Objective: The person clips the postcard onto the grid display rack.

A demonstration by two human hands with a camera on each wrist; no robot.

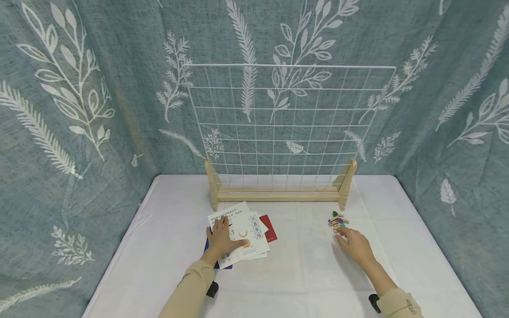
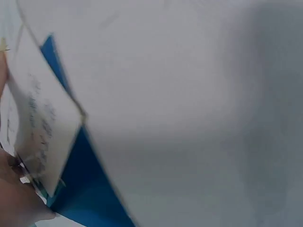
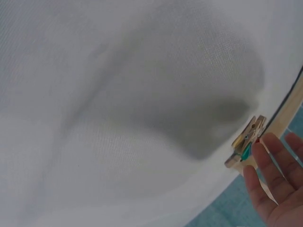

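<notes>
1. Head view: the left hand lies flat, fingers straight, pressing the stack of cards on the table.
2. The right hand reaches with relaxed, parted fingers for the little pile of wooden clips, just short of a grip.
3. Likely step: gathering a clip; next calls for a fine pinch.
4. The wire grid stand rises just behind the clips; open cloth lies between the hands.
</notes>
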